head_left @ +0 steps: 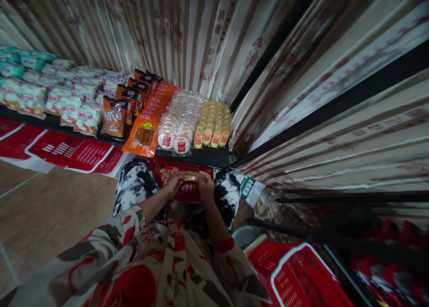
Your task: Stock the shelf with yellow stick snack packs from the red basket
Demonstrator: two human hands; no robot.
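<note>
Between my two hands is a small gold-wrapped snack pack (pixel 191 177), held over a red basket (pixel 187 194) between my knees. My left hand (pixel 176 182) grips its left end, and my right hand (pixel 205 184) has fingers closed at its right end. A few small yellowish packs (pixel 165 173) lie in the basket beside my left hand. Just beyond, on a black shelf (pixel 214 157), stand rows of yellow snack packs (pixel 212 124) and clear packs of round white crackers (pixel 181 119).
Orange snack packets (pixel 144 132), brown chip bags (pixel 114 117) and white chip bags (pixel 87 117) fill the shelf leftward. Pleated curtains (pixel 187 34) hang behind, crossed by a black bar (pixel 275 48). Another red basket (pixel 301 275) stands at lower right.
</note>
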